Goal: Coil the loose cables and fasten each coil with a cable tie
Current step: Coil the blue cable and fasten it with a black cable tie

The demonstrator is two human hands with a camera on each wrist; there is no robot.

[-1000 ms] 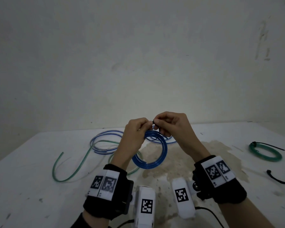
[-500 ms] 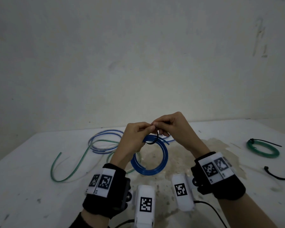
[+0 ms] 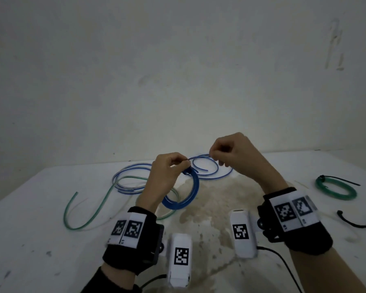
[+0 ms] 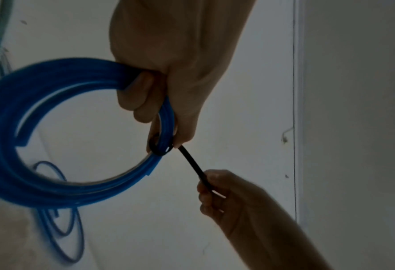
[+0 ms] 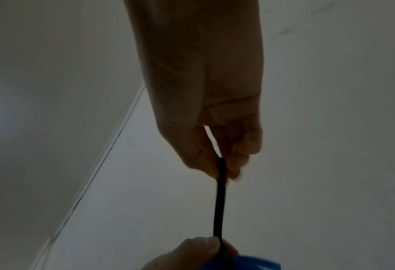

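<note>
My left hand (image 3: 173, 166) holds a blue cable coil (image 3: 190, 195) upright above the table, fingers curled round its top; in the left wrist view the blue coil (image 4: 30, 127) hangs from the left hand (image 4: 166, 127). A black cable tie (image 4: 191, 160) is looped tight round the coil beside my fingertips. My right hand (image 3: 218, 155) pinches the tie's free tail, stretched taut between the hands. In the right wrist view the black tie (image 5: 219, 197) runs from my right hand (image 5: 224, 168) down to the left thumb.
Loose blue cables (image 3: 131, 178) and a green cable (image 3: 89, 212) lie on the white table (image 3: 30, 229) at left and behind the hands. A tied green coil (image 3: 336, 189) and a spare black tie (image 3: 355, 220) lie at right. A wall stands close behind.
My right hand has pulled away to the right and up with the tie's tail. The tie's loop, wide half a second ago, is now drawn tight round the blue coil.
</note>
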